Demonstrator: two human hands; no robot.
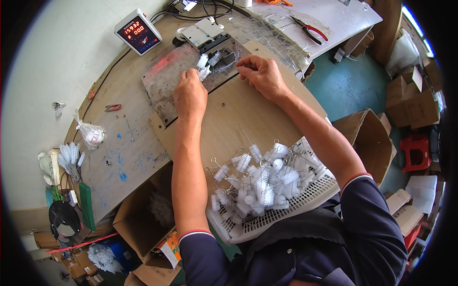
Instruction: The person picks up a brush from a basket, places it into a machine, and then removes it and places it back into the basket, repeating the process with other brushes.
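Left hand: here's the left hand [191,93], fingers bunched inward, tips right up against the lowest white brush [204,73]; whether they truly grip it, the knuckles hide.
Right hand: over to the right hand [262,76], thumb and forefinger drawn together in a pinch; I cannot tell if anything thin sits between them.
Brushes at the machine: a small cluster, just beyond the left fingertips and between the two hands, probably kept there so both can reach.
Dark block: the dark metal block [229,58] sits just past the right fingertips, likely why that hand hovers so close.
Basket: white perforated basket [320,189], back from both hands at the person's body, heaped with more brushes [267,186]; handy for a short reach, I'd judge.
Edges: metal plate [162,88] under the left fingers, and a dark slit [224,87] where it meets the wooden board [229,119], a spot that could snag a wire.
Open room: board runs back between the forearms to the basket; the right hand has space outward, while the machine [202,34] limits forward travel.
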